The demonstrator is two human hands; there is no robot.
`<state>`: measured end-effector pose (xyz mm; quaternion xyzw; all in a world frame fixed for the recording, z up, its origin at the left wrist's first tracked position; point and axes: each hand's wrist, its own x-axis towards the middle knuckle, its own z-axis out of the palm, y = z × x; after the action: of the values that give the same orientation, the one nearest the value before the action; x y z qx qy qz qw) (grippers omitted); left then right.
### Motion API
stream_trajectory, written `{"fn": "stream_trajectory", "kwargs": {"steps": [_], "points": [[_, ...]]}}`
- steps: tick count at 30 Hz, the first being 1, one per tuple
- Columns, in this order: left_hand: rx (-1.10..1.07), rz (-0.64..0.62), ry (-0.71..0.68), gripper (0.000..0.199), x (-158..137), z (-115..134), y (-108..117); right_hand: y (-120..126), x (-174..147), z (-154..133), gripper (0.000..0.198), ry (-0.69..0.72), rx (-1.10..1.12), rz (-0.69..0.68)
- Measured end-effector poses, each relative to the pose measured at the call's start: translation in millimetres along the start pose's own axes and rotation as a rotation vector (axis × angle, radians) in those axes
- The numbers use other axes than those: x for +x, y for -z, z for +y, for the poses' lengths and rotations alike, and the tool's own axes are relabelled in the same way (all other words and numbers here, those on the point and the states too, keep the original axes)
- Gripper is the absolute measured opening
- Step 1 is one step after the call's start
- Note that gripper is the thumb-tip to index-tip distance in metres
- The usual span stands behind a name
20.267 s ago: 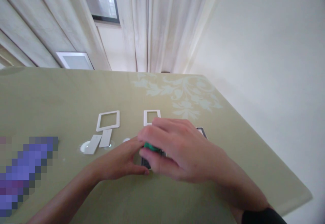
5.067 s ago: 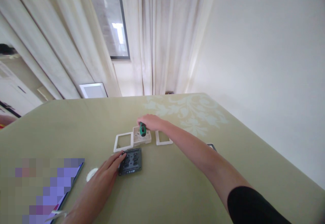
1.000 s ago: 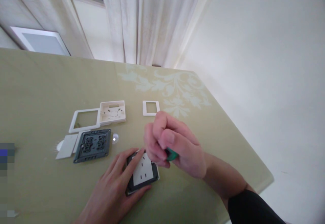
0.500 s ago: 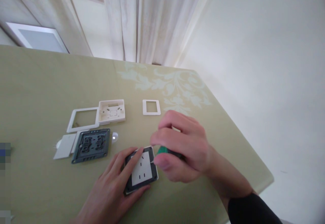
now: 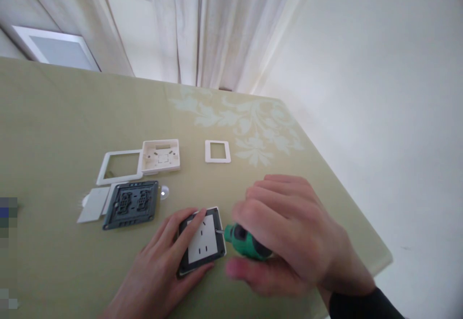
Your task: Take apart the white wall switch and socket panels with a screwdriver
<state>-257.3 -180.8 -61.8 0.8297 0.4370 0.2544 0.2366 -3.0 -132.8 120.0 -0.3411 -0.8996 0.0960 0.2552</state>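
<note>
My left hand is closed around the left side of a wall socket, with a finger across its face and the thumb along its near edge. The socket has a white panel with slots inside a dark frame. In my right hand is a screwdriver with a green and black handle. Its thin metal shaft reaches the dark frame at the socket's right edge. The tip is too small to tell whether it sits in a screw.
Left of the socket lie a dark switch base plate, white flat pieces, a white frame and a white back box. A small clear round piece lies beside the plate. Farther back is a smaller white frame.
My right hand has turned and shifted right and toward me, so more of the screwdriver handle shows. My left hand and the socket have stayed in place.
</note>
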Motion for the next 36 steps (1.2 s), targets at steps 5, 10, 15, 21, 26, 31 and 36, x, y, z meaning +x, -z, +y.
{"fn": "stream_trajectory", "kwargs": {"steps": [5,10,15,21,26,31,36], "points": [[0.009,0.011,0.005,0.079,0,1,0,6,2,1,0.029,-0.037,0.103,-0.125],[0.025,-0.003,-0.010,0.078,2,1,0,13,0,1,0.021,0.028,0.108,-0.197],[0.020,0.012,-0.022,0.079,2,2,1,8,-1,-1,0.031,0.020,-0.132,-0.028],[0.010,0.003,-0.037,0.080,3,2,1,7,0,-1,0.021,0.143,0.046,-0.138],[0.029,0.009,-0.037,0.082,4,2,1,9,-3,-3,0.024,0.039,-0.088,-0.071],[0.030,-0.004,-0.020,0.083,3,0,-1,11,-3,-2,0.024,-0.020,-0.135,-0.067],[0.032,0.005,-0.026,0.083,3,0,-1,11,-2,0,0.020,0.044,-0.155,-0.057]]}}
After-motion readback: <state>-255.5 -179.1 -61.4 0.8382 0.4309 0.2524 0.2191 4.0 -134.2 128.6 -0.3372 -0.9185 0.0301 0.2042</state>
